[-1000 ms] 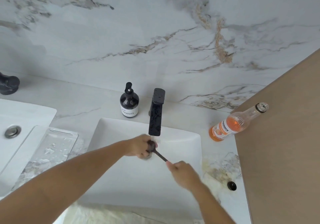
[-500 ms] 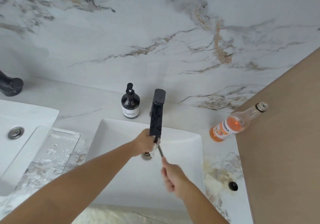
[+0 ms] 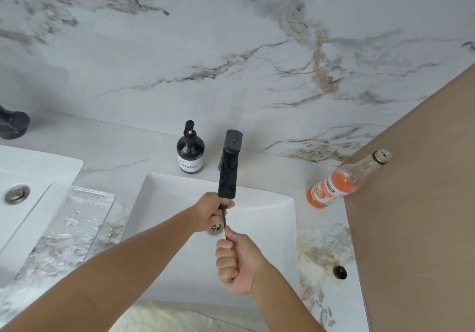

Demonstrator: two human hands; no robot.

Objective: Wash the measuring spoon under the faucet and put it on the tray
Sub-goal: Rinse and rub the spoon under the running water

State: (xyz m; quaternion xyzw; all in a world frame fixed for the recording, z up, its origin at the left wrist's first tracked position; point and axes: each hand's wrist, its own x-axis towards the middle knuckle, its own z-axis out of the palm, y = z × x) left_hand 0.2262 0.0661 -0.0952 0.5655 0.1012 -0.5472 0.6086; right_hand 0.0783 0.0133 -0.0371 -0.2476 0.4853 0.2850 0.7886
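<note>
Spoon being washed
The measuring spoon [image 3: 224, 220] is gripped by the right hand [image 3: 237, 265] and rubbed by the left hand [image 3: 209, 212] under the faucet [image 3: 228, 170]; next it must be carried to the tray [image 3: 77, 218].

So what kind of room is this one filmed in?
Most likely a bathroom vanity: two white basins set in a marble-look counter, a black faucet, and a pump soap bottle by the wall.

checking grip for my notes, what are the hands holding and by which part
The measuring spoon: right hand fisted on the handle's end, left hand around the bowl end under the faucet.
</note>
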